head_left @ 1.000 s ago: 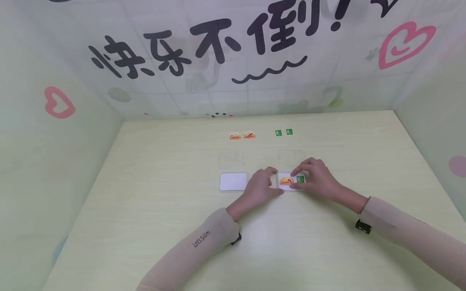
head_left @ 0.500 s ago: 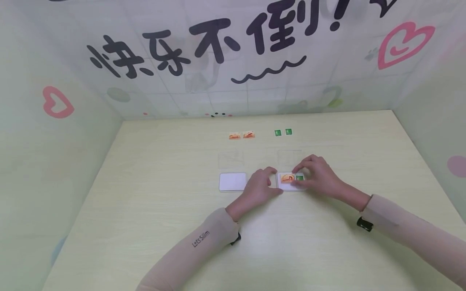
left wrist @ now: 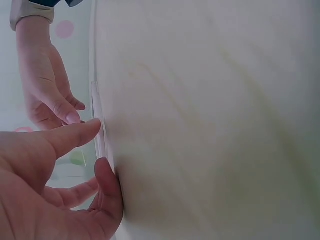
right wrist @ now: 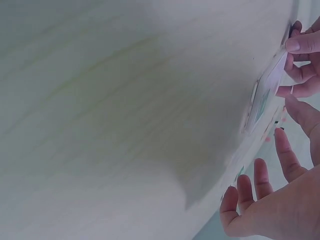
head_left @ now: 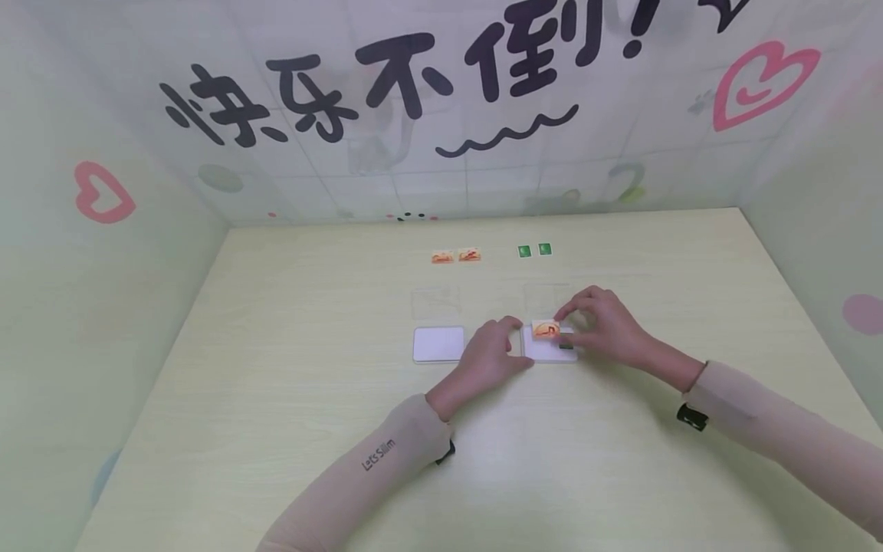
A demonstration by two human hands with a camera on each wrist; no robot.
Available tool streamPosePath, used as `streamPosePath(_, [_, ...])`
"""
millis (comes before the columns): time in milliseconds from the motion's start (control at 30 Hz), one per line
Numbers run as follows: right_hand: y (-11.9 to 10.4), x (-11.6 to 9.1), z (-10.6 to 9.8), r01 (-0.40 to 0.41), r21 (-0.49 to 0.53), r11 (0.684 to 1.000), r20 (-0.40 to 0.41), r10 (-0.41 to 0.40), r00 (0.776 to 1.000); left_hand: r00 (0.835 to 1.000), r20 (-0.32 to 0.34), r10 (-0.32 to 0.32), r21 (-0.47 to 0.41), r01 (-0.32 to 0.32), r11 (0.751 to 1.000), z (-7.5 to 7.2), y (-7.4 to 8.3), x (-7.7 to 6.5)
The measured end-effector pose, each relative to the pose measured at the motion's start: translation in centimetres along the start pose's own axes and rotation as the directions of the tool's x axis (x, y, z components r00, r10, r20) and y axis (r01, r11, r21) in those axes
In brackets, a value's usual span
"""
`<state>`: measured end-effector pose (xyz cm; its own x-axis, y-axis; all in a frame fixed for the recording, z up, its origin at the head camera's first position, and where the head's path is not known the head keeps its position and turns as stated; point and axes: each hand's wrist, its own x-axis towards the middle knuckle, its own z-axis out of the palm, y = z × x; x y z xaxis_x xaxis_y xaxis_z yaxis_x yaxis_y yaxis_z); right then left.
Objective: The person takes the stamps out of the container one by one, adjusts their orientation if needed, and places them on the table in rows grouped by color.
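With our left hand (head_left: 491,349) we are gripping the right-side white tray (head_left: 541,353) at its left corners, seemingly to steady it, while our right hand (head_left: 612,330) is pinching the orange picture card (head_left: 546,330) by its right edge over that tray.

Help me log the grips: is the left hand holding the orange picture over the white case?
No, the right hand pinches the orange picture, while the left hand holds the white case.

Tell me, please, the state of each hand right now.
Left hand: holding the right white case by its edges.
Right hand: pinching an orange picture card.
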<state>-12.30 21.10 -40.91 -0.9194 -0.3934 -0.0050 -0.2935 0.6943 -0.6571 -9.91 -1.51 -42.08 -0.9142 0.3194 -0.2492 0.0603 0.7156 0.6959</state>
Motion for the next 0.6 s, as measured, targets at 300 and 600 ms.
streamPosePath(300, [0.17,0.43,-0.27,-0.008,0.003,1.000,0.002,0.008,1.000,1.000,0.008,-0.003,0.141,0.002,0.990,0.14,0.41,-0.25])
streamPosePath(600, [0.13,0.90,-0.60,-0.016,0.007,1.000,-0.006,0.016,1.000,1.000,-0.008,0.017,0.131,-0.016,0.991,0.10,0.31,-0.37])
